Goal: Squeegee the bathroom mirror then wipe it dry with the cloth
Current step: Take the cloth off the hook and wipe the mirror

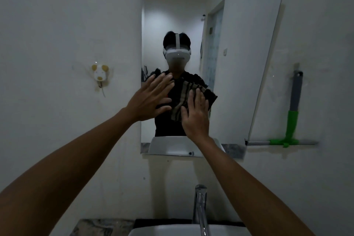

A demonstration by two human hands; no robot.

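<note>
Head view: my right hand (pixel 195 114) presses the striped cloth (pixel 184 99) flat against the mirror (pixel 239 53), fingers spread. My left hand (pixel 148 98) is open, palm toward the glass, holding nothing. The squeegee (pixel 292 119) hangs on the wall right of the mirror.

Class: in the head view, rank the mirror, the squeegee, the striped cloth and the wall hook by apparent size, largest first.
1. mirror
2. squeegee
3. striped cloth, partly hidden by the right hand, so unsure against the squeegee
4. wall hook
</note>
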